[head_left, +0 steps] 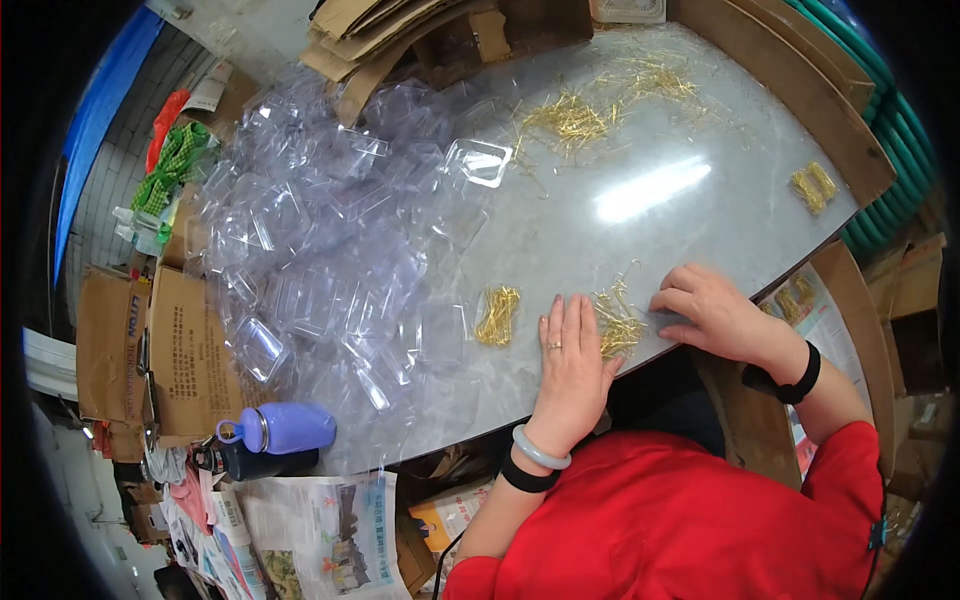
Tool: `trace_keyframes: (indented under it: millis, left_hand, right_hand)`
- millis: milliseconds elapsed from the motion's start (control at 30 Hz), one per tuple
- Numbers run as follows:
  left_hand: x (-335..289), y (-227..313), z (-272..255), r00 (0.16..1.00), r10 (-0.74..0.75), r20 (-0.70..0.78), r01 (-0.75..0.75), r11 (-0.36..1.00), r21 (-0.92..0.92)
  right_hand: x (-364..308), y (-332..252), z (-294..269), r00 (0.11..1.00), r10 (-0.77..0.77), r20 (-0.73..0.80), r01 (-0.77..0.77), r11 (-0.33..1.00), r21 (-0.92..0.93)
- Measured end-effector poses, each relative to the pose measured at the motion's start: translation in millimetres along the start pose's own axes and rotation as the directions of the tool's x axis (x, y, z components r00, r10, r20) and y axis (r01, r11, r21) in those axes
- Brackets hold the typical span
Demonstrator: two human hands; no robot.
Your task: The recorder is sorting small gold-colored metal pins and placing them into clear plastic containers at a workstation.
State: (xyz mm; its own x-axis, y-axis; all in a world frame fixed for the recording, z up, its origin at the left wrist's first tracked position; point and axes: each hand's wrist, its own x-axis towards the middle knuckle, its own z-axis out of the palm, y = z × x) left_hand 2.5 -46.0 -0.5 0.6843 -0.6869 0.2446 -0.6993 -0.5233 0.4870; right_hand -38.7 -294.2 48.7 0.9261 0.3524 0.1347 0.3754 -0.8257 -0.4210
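My left hand lies flat on the grey table, fingers together, holding nothing. Its right edge touches a loose pile of gold hooks. My right hand rests on the table just right of that pile, fingers curled, fingertips at the hooks. A neat bundle of gold hooks lies just left of my left hand. A large heap of clear plastic boxes covers the left half of the table.
More gold hooks lie scattered at the far side and a small bunch near the right edge. A purple bottle lies at the near left corner. Cardboard boxes and newspapers surround the table.
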Motion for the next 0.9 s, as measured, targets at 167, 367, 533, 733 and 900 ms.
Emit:
trace_keyframes:
  millis: [167,367,533,733,900]
  left_hand:
    - [4.7,-1.9,-1.6,0.999,-0.011,0.037,0.013,0.999,-0.038]
    - [7.1,4.0,-5.9,0.999,-0.006,0.047,0.006,1.000,-0.008]
    - [3.3,2.2,-3.1,1.000,0.007,0.008,-0.007,1.000,-0.009]
    - [2.4,-2.6,3.5,0.999,-0.018,-0.044,0.013,0.995,-0.099]
    - [2.5,-0.8,1.5,0.997,-0.017,-0.078,0.012,0.997,-0.073]
  right_hand:
    - [17.2,4.9,23.1,0.987,-0.131,-0.092,0.135,0.990,0.037]
    - [39.0,11.4,35.9,0.962,-0.175,-0.211,0.184,0.983,0.024]
    - [39.6,-12.1,33.0,0.982,0.095,-0.161,-0.110,0.990,-0.087]
    - [41.8,-16.4,36.3,0.997,0.063,-0.053,-0.048,0.966,0.253]
    - [35.7,-18.2,49.9,0.952,0.054,-0.301,0.044,0.950,0.309]
